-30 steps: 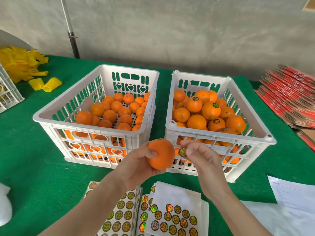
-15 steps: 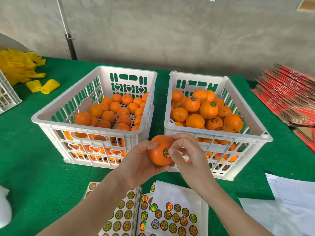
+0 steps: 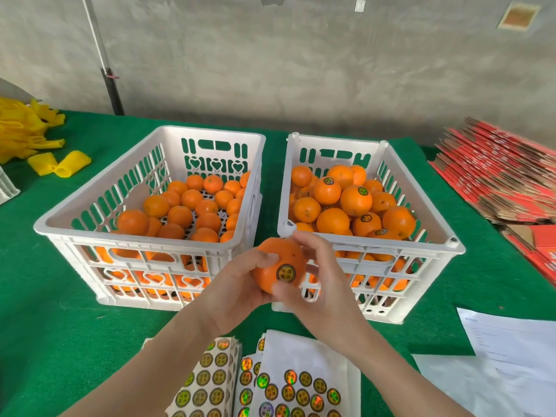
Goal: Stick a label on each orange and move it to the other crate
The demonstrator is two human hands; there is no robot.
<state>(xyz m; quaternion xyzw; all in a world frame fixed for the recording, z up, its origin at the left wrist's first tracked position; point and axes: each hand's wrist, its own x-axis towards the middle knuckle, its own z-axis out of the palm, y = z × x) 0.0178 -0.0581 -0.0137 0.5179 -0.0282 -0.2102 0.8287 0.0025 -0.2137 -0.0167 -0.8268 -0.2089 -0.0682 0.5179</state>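
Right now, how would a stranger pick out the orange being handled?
On the green table a left crate and a right crate, both white, hold oranges. In front of the gap between them, the left hand and right hand hold one orange. It alone is outside the crates, its round dark label facing the camera.

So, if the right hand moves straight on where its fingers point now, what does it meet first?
The right hand grips the orange; past it, probably the right crate's near-left corner, though depth is unclear.
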